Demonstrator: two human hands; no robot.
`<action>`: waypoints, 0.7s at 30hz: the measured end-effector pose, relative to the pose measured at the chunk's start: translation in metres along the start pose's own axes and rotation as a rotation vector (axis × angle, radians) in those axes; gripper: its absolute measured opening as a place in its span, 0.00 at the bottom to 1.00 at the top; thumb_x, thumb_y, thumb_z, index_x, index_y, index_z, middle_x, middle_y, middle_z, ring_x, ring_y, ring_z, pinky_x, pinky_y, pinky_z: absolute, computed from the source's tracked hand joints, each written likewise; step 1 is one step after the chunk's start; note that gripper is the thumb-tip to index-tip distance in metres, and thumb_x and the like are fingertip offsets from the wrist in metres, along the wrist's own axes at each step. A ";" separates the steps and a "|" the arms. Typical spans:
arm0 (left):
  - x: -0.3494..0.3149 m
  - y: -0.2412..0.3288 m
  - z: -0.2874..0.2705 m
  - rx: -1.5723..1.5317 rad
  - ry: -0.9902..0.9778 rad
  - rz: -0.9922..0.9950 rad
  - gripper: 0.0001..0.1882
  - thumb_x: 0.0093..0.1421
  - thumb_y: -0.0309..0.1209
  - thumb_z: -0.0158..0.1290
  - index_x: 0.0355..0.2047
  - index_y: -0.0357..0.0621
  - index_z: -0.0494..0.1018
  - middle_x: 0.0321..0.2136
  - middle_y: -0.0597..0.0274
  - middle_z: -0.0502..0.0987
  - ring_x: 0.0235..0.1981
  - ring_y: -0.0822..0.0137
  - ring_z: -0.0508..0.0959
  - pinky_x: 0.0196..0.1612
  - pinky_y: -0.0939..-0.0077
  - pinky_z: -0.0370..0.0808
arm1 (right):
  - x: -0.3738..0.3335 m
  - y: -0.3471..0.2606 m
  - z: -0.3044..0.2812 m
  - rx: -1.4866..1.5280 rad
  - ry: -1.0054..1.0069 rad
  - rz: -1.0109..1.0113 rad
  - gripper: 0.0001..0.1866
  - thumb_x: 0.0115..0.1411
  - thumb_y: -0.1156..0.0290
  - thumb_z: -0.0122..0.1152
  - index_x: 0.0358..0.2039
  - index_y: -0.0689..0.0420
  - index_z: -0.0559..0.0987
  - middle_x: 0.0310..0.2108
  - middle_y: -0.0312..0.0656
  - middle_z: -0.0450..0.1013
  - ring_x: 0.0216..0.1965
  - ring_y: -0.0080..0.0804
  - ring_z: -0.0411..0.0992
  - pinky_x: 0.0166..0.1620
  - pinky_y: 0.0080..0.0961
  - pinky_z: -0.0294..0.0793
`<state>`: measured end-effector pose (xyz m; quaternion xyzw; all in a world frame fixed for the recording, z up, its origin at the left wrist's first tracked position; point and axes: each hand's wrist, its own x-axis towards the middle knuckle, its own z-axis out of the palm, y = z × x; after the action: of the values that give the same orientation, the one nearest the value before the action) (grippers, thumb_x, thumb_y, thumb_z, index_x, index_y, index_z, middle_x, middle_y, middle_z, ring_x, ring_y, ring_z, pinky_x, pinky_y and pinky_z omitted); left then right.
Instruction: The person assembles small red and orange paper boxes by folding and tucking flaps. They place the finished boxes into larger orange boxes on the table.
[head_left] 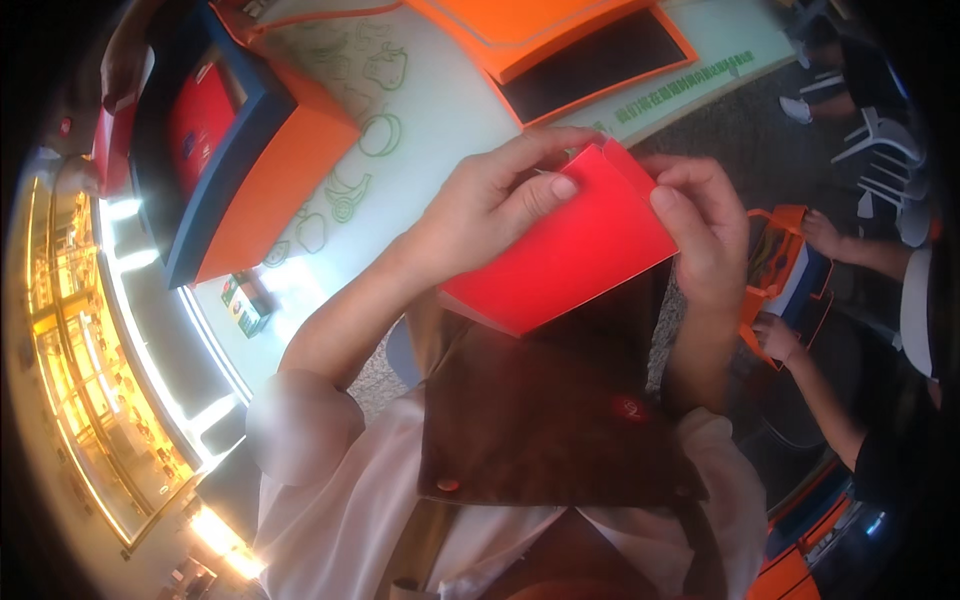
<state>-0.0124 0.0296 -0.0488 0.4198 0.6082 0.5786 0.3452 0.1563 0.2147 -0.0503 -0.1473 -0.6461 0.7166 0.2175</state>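
Observation:
A bright red paper box (575, 240) is in front of my chest, tilted, with one end turned up and away from me. My left hand (500, 195) grips its left side, thumb lying on the red face and fingers behind it. At the box's right end, my right hand (705, 225) has its thumb and bent fingers on the edge by a small raised flap (622, 158). What the right fingertips do behind that edge is hidden.
A pale printed table (400, 150) lies beyond my hands. On it are an orange and blue box (265, 165) with red packs inside, an open orange box (590, 75) and a small green carton (245, 305). At right, another person's hands (800, 285) handle an orange-framed box.

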 end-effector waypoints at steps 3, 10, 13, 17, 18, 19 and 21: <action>0.002 0.004 0.002 0.039 -0.031 0.037 0.26 0.72 0.40 0.53 0.64 0.37 0.70 0.58 0.56 0.77 0.57 0.65 0.77 0.59 0.71 0.74 | 0.005 -0.011 -0.009 -0.038 -0.123 -0.001 0.06 0.68 0.75 0.61 0.43 0.60 0.76 0.46 0.40 0.78 0.45 0.21 0.76 0.50 0.21 0.75; 0.000 0.012 0.004 0.108 -0.080 0.025 0.27 0.71 0.42 0.55 0.63 0.36 0.71 0.56 0.55 0.79 0.55 0.63 0.79 0.57 0.70 0.75 | 0.011 -0.026 -0.024 -0.056 -0.356 0.039 0.08 0.68 0.72 0.61 0.45 0.58 0.74 0.41 0.36 0.76 0.42 0.18 0.74 0.47 0.18 0.75; -0.001 0.015 0.002 0.150 -0.099 0.052 0.28 0.70 0.43 0.56 0.62 0.37 0.72 0.55 0.53 0.80 0.54 0.61 0.80 0.57 0.69 0.76 | 0.011 -0.028 -0.024 -0.092 -0.379 0.047 0.08 0.69 0.71 0.61 0.46 0.58 0.74 0.41 0.35 0.76 0.43 0.18 0.74 0.47 0.19 0.74; -0.004 0.021 0.006 0.216 -0.121 0.101 0.28 0.69 0.43 0.57 0.62 0.37 0.72 0.53 0.51 0.81 0.53 0.60 0.81 0.56 0.68 0.77 | 0.008 -0.022 -0.006 -0.024 -0.324 -0.006 0.12 0.70 0.71 0.59 0.51 0.58 0.75 0.43 0.37 0.76 0.45 0.21 0.75 0.50 0.21 0.75; -0.005 0.022 0.006 0.223 -0.118 0.101 0.28 0.69 0.43 0.57 0.62 0.37 0.72 0.53 0.51 0.81 0.53 0.60 0.81 0.55 0.68 0.77 | 0.007 -0.021 -0.002 0.007 -0.301 -0.032 0.13 0.70 0.70 0.59 0.52 0.59 0.75 0.43 0.37 0.77 0.46 0.22 0.75 0.50 0.21 0.75; -0.006 0.022 0.005 0.228 -0.111 0.100 0.28 0.69 0.43 0.57 0.62 0.37 0.72 0.52 0.51 0.81 0.52 0.60 0.81 0.55 0.68 0.77 | 0.006 -0.022 0.000 -0.010 -0.291 -0.041 0.13 0.70 0.70 0.58 0.53 0.59 0.75 0.44 0.38 0.77 0.46 0.23 0.75 0.51 0.21 0.75; -0.006 0.022 0.004 0.244 -0.100 0.101 0.28 0.69 0.43 0.57 0.62 0.36 0.72 0.52 0.51 0.81 0.52 0.59 0.82 0.55 0.68 0.77 | 0.004 -0.024 0.002 -0.046 -0.269 -0.060 0.15 0.71 0.70 0.57 0.56 0.59 0.76 0.46 0.39 0.77 0.48 0.24 0.75 0.53 0.22 0.75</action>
<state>-0.0037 0.0251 -0.0272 0.5172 0.6340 0.4953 0.2919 0.1549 0.2163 -0.0261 -0.0353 -0.6898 0.7081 0.1467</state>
